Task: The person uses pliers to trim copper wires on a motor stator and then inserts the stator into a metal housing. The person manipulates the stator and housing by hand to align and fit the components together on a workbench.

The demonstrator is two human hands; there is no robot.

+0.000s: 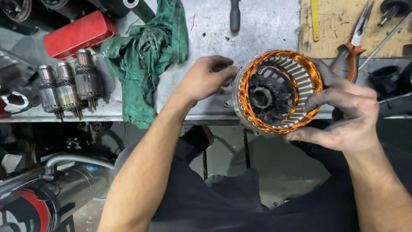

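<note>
Both hands steady a copper-wound stator ring (278,91) at the metal bench (257,30) edge, right hand (343,114) clasping its rim, left hand (210,77) pinching the side; it looks heavy and rigid, windings delicate, best gripped by the steel core.

One head-worn camera looks steeply down from close above the scratched grey metal workbench (257,25) edge, the person's forearms and dark-clothed lap filling the lower frame.
</note>
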